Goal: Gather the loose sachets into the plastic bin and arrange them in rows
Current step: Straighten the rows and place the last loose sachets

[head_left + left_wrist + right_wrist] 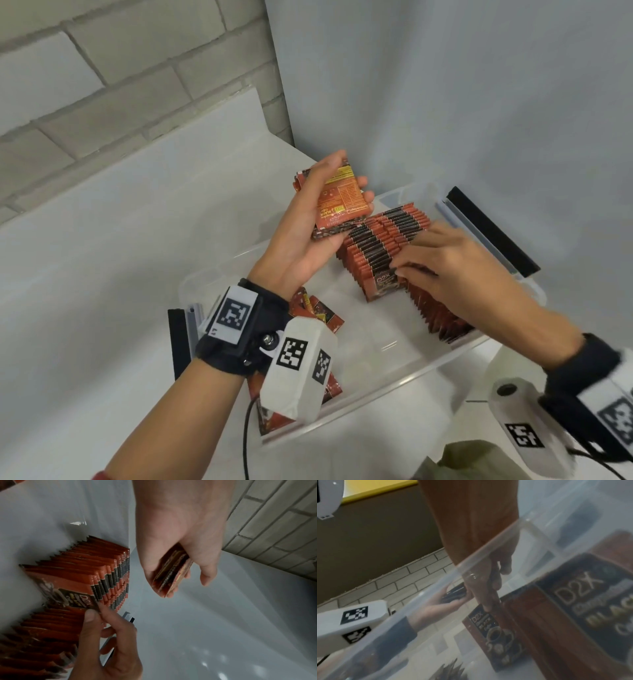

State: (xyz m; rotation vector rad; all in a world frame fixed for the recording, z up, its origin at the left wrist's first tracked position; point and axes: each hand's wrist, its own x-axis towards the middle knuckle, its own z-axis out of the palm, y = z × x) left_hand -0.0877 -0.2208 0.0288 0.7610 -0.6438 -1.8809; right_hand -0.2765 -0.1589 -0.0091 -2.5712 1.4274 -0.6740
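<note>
The left hand (308, 236) grasps a small stack of sachets (337, 202) above the plastic bin (394, 373), apparently as a ready supply, while the right hand (442, 263) at 3 o'clock pinches the front of the standing row (383, 250), probably steadying it.

Bin (411, 371) open-topped, reachable from above. Bare floor (356, 322) left of the standing sachet rows (394, 253). Loose sachets (318, 313) crowd the near-left corner. Right hand (442, 263) covers the rows' near end.
</note>
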